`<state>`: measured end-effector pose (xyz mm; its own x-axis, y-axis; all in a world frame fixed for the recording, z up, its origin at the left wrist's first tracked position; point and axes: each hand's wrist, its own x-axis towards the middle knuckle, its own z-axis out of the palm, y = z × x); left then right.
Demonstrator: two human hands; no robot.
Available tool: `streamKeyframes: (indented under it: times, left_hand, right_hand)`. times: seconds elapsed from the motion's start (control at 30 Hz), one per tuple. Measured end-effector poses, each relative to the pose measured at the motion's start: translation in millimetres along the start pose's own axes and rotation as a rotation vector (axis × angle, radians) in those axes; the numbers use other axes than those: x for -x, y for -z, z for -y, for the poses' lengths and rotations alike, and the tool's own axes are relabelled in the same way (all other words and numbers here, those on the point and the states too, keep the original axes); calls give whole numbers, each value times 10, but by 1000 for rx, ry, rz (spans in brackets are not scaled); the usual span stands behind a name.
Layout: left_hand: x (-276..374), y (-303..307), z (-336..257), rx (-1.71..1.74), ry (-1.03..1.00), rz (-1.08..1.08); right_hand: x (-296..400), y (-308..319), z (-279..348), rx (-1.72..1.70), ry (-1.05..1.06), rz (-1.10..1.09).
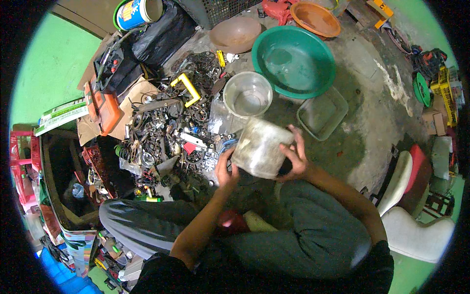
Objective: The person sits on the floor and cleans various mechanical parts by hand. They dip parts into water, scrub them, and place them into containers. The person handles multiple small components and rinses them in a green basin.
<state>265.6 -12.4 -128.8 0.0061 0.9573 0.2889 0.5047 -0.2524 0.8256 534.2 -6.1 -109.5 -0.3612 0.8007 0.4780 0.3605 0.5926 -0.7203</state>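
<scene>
Between both hands a cloudy, scuffed plastic tub (259, 149) is held tilted above the floor in front of my crossed legs. My left hand (224, 171) grips its left side near the lower edge. On the opposite side, the fingers and thumb of my right hand (296, 158) clasp it. The tub's inside is hidden from me. Just beyond it stands a round translucent plastic bucket (248, 96) on the wet concrete floor. Left of the tub spreads a large heap of small metal and plastic parts (165, 136).
A green basin (293, 62), a brown bowl (235, 35) and an orange basin (315, 19) stand farther back. A clear rectangular tray (323, 114) lies on the floor at right. A yellow angled piece (188, 90) rests on the heap. White cushioned seats (415, 231) are at far right.
</scene>
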Motion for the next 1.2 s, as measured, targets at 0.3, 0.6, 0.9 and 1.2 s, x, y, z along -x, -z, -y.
streamKeyframes:
  times: [0.3,0.6,0.9,1.2]
  left_hand:
    - [-279,-593,-399,79,-8,88]
    - [-377,-805,-275,87,156,351]
    - [-725,-928,-221,49,121,444]
    - [-932,-495,-48,68,148,-42]
  right_hand:
    - [318,111,-248,-186,-499,-244]
    - [595,-192,-926,-129,-1093,-303]
    - [504,-63,-1260,-67,-857,-397]
    - [-599,204,-782,333,-478,-370]
